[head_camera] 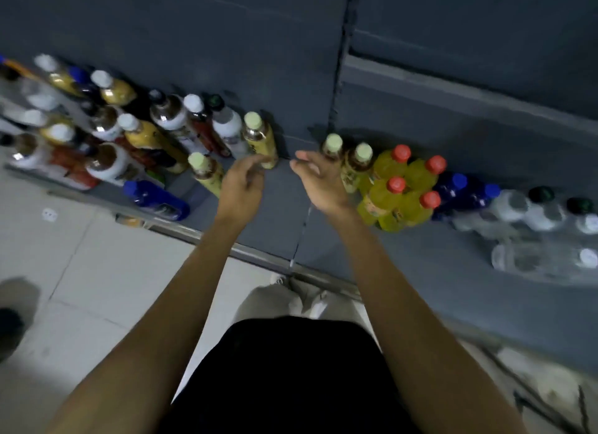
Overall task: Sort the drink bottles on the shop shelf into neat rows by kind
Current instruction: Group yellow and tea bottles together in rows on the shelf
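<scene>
Fingers of the left hand (241,182) are loosely curled and spread, tips close to the base of a pale-green-capped amber tea bottle (259,135) standing near the shelf's back wall; they hold nothing, though motion blur makes it impossible to confirm whether a tip touches the bottle. Fingers of the right hand (318,181) are likewise relaxed and part-open, empty, thumb raised, lying just in front of two matching pale-capped tea bottles (348,156) that head the ordered run on the right. Beyond those stand four yellow drink bottles with red caps (401,187) in a tight block, then dark blue bottles with blue caps (462,190), then clear bottles with dark green caps (543,207), all grouped by kind. Left of the hands, a second loose tea bottle (204,171) leans near the shelf front, a blue bottle lying on its side (155,199) rests beside it, and a mixed cluster of white-capped bottles (106,126) remains unsorted. The dark grey shelf (278,213) is bare between the hands. Assessment: the tea row is in hand. The next move calls for a firm grip on a loose tea bottle and placement upright beside the matching pair, without knocking neighbours.
</scene>
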{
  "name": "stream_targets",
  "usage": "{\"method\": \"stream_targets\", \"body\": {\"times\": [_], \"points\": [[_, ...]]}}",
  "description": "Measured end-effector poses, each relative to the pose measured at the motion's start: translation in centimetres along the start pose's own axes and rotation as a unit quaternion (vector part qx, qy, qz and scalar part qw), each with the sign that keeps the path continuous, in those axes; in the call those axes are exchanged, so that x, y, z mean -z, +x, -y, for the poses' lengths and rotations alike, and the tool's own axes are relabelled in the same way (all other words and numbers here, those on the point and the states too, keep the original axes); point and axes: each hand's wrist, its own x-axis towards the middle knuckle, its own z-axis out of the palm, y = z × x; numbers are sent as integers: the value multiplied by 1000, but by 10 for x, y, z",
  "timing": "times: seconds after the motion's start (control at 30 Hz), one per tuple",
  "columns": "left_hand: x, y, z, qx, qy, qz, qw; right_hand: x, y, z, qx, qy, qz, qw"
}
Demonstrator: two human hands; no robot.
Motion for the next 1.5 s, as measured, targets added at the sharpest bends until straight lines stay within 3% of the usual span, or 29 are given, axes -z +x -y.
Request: {"method": "stream_targets", "body": {"times": [0.2,0.43,0.8,1.13,1.3,1.5], "points": [[46,-39,10,60,-31,-94,993,-27,-4,11,20,-21,117,993],[88,-23,24,73,-22,-110,991,-58,28,31,49,-56,153,985],[71,46,115,198,-31,11,980,-93,104,7,-62,-166,-31,984],[79,82,119,199,-22,85,976,-135,129,-9,-25,-257,-162,953],[71,68,121,163,-41,43,985,-124,110,-20,-22,-196,-195,961],[80,40,109,140,-84,-1,987,-106,42,-44,48,-120,-288,949]]}}
